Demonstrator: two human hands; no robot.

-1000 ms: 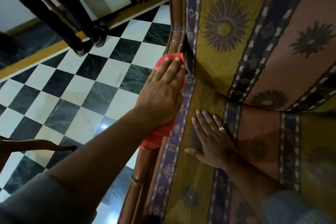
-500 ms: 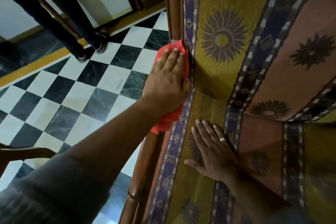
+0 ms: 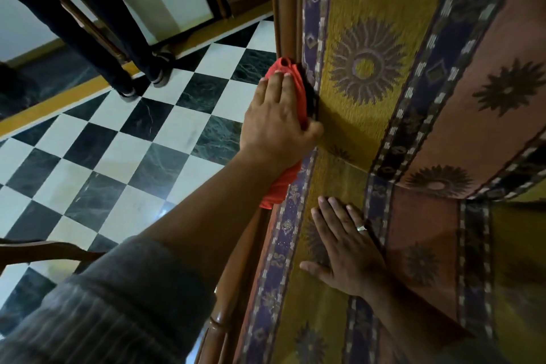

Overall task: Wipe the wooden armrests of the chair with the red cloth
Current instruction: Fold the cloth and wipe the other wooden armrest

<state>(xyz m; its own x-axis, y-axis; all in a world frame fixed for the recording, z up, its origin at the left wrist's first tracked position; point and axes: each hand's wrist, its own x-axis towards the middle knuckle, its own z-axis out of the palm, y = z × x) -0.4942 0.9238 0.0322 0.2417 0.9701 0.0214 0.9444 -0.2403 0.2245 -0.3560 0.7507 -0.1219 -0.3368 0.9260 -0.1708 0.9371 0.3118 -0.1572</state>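
My left hand (image 3: 276,124) presses the red cloth (image 3: 291,80) against the chair's wooden armrest (image 3: 285,9), where the brown rail meets the backrest. Most of the cloth is under my palm; one end hangs out below my wrist. The rail continues down past my forearm, where a turned wooden section (image 3: 224,316) shows. My right hand (image 3: 351,251) lies flat with fingers spread on the patterned seat cushion (image 3: 319,319), holding nothing and wearing a ring.
A black-and-white checkered floor (image 3: 118,162) lies left of the chair. A person's dark trouser legs and shoes (image 3: 139,80) stand there. The curved wooden arm of another chair (image 3: 44,248) juts in at the left edge. The patterned backrest (image 3: 384,53) fills the upper right.
My left hand has slid the red cloth farther up the armrest toward the backrest. My right hand has stayed flat on the seat.
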